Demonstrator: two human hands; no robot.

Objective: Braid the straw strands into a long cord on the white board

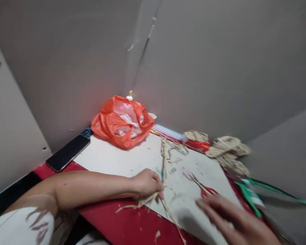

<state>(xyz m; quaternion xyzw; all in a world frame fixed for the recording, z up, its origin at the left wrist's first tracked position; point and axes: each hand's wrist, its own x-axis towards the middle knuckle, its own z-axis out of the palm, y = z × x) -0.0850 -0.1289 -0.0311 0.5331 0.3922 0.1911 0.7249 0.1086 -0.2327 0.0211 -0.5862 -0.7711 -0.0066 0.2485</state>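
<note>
My left hand [148, 183] is closed on a bundle of pale straw-like fibre strands [172, 215] near the front edge of the white board. Loose ends stick out below the fingers, and one long strand runs down past the table's edge. Beyond the hand, a thin twisted length of the same fibre [163, 153] stretches away across the board. My right hand [236, 217], blurred, hovers at the lower right with fingers stretched out and nothing visible in them. Just past its fingertips lies a pair of scissors [208, 192] with red handles.
A white board [107, 156] covers much of the red tabletop [112, 221]. Behind stands an orange plastic bag [122, 124]; a black phone [68, 152] lies left. Fibre bundles [228, 151] and green straps [250, 197] lie right. Grey walls [219, 68] close the back.
</note>
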